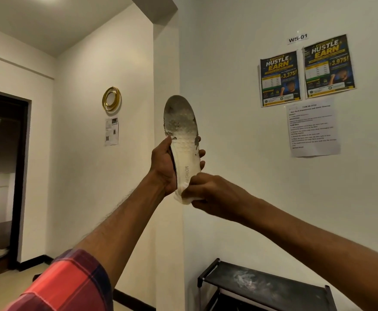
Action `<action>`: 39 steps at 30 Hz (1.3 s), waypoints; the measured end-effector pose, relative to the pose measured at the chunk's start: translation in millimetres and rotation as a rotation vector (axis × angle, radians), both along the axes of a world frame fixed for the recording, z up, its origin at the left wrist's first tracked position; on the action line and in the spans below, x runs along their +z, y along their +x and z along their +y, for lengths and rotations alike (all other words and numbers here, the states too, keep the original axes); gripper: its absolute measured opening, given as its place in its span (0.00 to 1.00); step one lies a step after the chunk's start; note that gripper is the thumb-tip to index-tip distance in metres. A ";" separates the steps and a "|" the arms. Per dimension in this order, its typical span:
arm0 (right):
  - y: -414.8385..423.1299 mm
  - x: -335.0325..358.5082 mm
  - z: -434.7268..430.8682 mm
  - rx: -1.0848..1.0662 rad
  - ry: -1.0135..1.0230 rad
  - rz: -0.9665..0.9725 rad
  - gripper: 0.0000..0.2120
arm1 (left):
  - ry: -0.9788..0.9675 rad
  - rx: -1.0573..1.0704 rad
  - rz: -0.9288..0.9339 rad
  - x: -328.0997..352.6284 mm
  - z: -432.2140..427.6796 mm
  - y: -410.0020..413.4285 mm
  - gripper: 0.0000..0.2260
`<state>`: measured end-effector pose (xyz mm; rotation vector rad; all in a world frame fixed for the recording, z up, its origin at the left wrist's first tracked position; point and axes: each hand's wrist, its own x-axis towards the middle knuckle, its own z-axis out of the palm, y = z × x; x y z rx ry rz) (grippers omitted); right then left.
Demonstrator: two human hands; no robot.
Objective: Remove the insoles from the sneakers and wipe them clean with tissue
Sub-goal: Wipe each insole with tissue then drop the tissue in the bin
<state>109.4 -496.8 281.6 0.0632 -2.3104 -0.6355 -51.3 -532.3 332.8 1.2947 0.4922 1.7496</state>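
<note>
A white insole (183,133) stands upright in front of me at chest height, its toe end grey with dirt and its lower half paler, with printed letters near the heel. My left hand (164,167) grips it around the middle from the left, fingertips showing on the right edge. My right hand (208,194) is closed on a wad of white tissue (184,197) pressed against the heel end of the insole. No sneakers are in view.
A black shoe rack (266,286) with a dusty top shelf stands low at the right against the white wall. Posters and a printed sheet (313,129) hang on that wall. A wall corner runs behind the insole. A dark doorway (1,176) opens at the left.
</note>
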 end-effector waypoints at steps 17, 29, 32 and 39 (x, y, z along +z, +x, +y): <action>13.4 12.2 11.7 -0.084 0.076 0.152 0.11 | 0.027 -0.009 -0.039 -3.0 1.5 -3.3 0.29; 8.8 33.1 7.2 -0.203 0.190 0.116 0.12 | 0.027 0.006 0.003 -4.5 2.3 5.2 0.28; 14.1 49.2 12.0 -0.151 0.028 0.346 0.07 | 0.021 0.015 0.008 -4.7 0.9 9.5 0.26; 9.4 63.1 13.6 -0.246 -0.012 0.401 0.06 | 0.009 0.026 0.051 -4.4 -4.3 20.7 0.25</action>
